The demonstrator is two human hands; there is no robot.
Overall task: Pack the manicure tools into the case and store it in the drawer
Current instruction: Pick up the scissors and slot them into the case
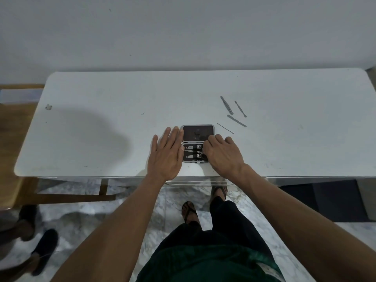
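**Case open at the near edge, four tools yet to be packed**

Near the table's front edge, at centre, the open manicure case (196,143) is laid flat, its lid half at 12 o'clock and its tray half at 6 o'clock. Two nail clippers (192,152) are seen seated in the tray, one above the other. At the case's 9 o'clock side the left hand (165,154) is laid flat on the table, fingers straight and spread, its edge touching the case and steadying it. Over the tray's 3 o'clock end the right hand (222,154) is held with fingers curled down onto the contents; whether something is pinched beneath it cannot be told.

The packing step is judged to be in hand and about a third done. Toward 1 o'clock from the case, four loose tools are counted on the white table (101,119): a thin probe (225,128) nearest, a flat file (236,120) beyond it, then tweezers (226,105) and a cuticle pusher (240,109) farthest out. Each is thin and lies flat, so a fingertip pinch or a slide to lift one end is likely to be called for next, followed by seating under the tray's loops.

A drawer front (198,182) is seen below the table edge at 6 o'clock, not yet used.
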